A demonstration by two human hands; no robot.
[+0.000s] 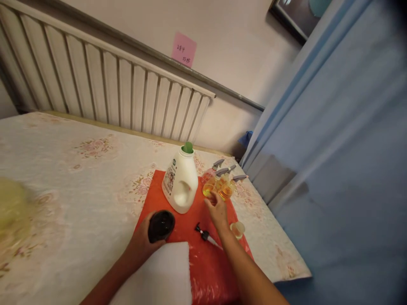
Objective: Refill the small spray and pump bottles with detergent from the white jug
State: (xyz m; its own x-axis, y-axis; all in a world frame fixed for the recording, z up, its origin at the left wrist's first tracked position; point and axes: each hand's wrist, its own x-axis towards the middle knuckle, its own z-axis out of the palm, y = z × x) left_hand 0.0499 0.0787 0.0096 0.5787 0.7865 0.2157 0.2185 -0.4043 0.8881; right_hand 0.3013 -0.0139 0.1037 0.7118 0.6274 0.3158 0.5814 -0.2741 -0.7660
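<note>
My left hand is wrapped round a dark, rounded bottle, tilted so that its glossy black end faces me. Over the red plastic sheet, my right hand reaches toward the spray bottles, its thumb and fingers apart with nothing visible between them. These bottles hold yellow and orange liquid and have grey trigger heads. A black pump head with a pale tube lies beneath my right forearm. Between my hands and farther back stands a large white detergent jug with green in its mouth.
A white folded cloth lies at the front. To the right sits a small translucent cap. A yellowish bag-like thing rests at the far left on the floral tablecloth. A blue curtain hangs along the right, and a radiator lines the wall.
</note>
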